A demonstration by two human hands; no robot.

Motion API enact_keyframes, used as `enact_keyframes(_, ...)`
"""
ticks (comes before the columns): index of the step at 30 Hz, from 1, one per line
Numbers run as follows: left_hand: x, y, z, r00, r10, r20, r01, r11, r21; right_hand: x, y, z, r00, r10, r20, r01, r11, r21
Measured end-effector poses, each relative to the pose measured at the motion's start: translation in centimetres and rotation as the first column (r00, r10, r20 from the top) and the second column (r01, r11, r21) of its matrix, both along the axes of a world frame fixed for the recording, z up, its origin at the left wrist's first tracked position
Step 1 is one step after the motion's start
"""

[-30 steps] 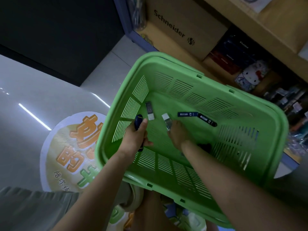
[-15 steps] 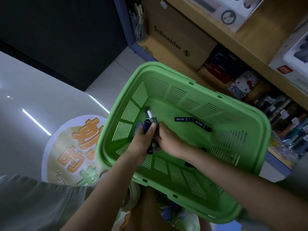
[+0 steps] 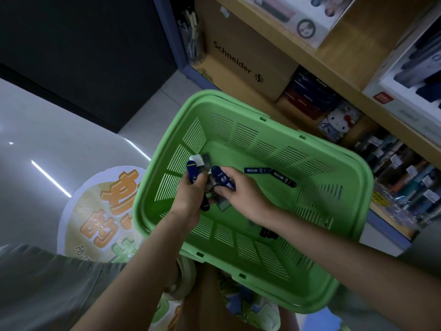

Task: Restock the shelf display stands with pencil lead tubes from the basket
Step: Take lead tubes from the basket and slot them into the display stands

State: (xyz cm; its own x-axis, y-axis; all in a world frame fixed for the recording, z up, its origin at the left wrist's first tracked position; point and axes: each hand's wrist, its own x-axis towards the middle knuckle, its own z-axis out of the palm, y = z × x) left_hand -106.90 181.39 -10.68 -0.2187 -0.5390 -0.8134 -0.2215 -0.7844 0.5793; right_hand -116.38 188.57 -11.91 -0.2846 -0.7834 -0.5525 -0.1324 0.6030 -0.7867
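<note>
A green slotted basket (image 3: 353, 192) sits low in front of me beside the shelf. My left hand (image 3: 191, 201) grips a bunch of dark blue pencil lead tubes (image 3: 192, 172), their ends sticking out above and below the fist. My right hand (image 3: 243, 194) pinches another blue tube marked 03 (image 3: 223, 180) right next to the left hand. A blue tube (image 3: 257, 170) and a black tube (image 3: 284, 179) lie loose on the basket floor to the right. A white and grey tube (image 3: 202, 160) lies just above the hands. A further black tube (image 3: 268, 233) shows under my right forearm.
Wooden shelf (image 3: 317, 56) at the upper right carries a Schneider carton (image 3: 241, 60), boxed goods and a cat-print pouch (image 3: 337, 125). Pens with price tags (image 3: 405, 177) fill the lower right shelf. A round floor sticker (image 3: 100, 211) lies left of the basket.
My right hand picked a blue tube off the basket floor and brought it beside the left hand's bunch. The view tilted up, showing more shelf.
</note>
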Motion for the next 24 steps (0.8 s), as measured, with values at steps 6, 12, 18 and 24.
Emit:
enact_keyframes(6,0.3,0.3,0.5,0.998,-0.064,-0.008,0.064,0.997,-0.049,0.0,0.0,0.9,0.975,-0.219,0.037,0.222,0.971,-0.094)
enact_keyframes(12,-0.6,0.7,3.6,0.987,-0.124,-0.097,0.109,0.983,-0.149,-1.8,0.0,4.1,0.991,-0.131,-0.021,0.127,0.981,-0.148)
enact_keyframes(18,-2.8,1.5,8.7,0.977,-0.211,-0.046,0.183,0.922,-0.342,-4.3,1.5,9.7,0.987,-0.03,-0.155,0.006,0.988,-0.156)
enact_keyframes(24,-5.3,3.2,14.0,0.943,-0.333,-0.025,0.274,0.814,-0.513,-6.7,3.7,17.0,0.901,0.165,-0.402,-0.211,0.975,-0.074)
